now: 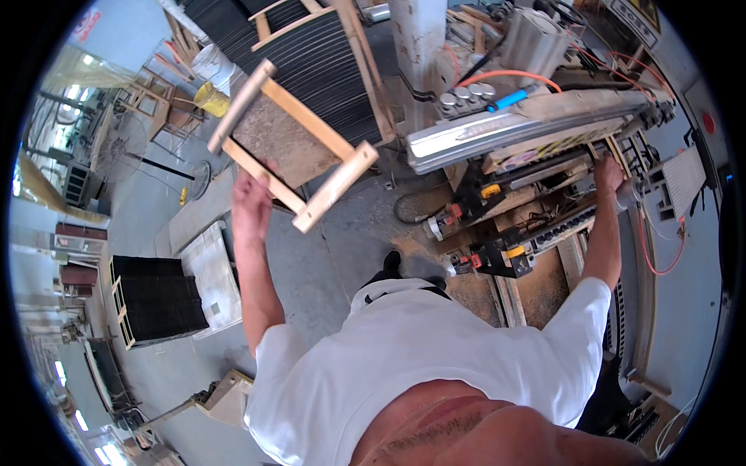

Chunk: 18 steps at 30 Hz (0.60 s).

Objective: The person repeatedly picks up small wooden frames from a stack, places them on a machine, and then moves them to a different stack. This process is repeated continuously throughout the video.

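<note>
My left hand [252, 203] is raised at the left, fingers closed round one bar of a small rectangular wooden frame [308, 119]. The frame is pale wood with two thicker end rails, held tilted in the air. Far to the right, my right hand [609, 172] reaches into a long machine [536, 128], its fingers bent over a light wooden piece [616, 151] beside the metal parts. That hand's fingertips are partly hidden. Two clamp-like units [486, 260] with yellow and red parts sit on the machine's near side.
A tall stack of dark slatted panels [311, 74] with wooden edges stands ahead, beside a white pillar [418, 46]. An orange hose [509, 75] and a blue tool [507, 101] lie over the machine. Sawdust [474, 295] covers its base. A black stack [159, 299] sits on the floor at left.
</note>
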Available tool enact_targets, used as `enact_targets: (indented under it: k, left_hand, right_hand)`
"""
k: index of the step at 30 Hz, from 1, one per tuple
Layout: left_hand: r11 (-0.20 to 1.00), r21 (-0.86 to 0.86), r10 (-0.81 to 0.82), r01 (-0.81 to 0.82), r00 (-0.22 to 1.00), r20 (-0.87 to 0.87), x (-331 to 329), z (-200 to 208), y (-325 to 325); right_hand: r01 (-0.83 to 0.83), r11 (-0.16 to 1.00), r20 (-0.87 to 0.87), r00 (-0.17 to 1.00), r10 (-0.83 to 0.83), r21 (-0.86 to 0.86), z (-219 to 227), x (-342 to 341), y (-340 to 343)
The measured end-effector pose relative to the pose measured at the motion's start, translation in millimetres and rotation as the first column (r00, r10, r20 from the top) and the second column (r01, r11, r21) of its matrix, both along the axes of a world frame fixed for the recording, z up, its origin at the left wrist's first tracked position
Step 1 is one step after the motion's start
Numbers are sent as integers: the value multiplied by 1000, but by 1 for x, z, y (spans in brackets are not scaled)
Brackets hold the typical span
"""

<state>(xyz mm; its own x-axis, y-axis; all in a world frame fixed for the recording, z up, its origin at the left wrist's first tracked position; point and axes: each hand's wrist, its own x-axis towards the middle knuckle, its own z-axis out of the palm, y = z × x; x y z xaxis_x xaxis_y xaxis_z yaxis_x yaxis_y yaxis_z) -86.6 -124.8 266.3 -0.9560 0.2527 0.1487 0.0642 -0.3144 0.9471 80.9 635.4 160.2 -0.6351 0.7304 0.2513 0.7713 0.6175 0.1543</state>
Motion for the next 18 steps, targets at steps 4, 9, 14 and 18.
enact_targets:
  k: [4, 9, 14, 18]
  left_hand:
    - [997, 73, 7, 1, 993, -114, -93, 55, -14]
    - [993, 87, -71, 82, 989, -127, -232, 106, -7]
    - [985, -102, -144, 139, 988, -46, -352, 121, 22]
    - [817, -562, 59, -132, 987, -146, -369, 117, 70]
  right_hand:
    - [-227, 973, -546, 821, 170, -38, 44, 2, -70]
    - [-443, 870, -835, 546, 70, -217, 95, 33, -234]
    - [-363, 872, -793, 608, -45, -328, 70, 56, -333]
    - [-268, 841, -758, 610, -230, -470, 23, 85, -372]
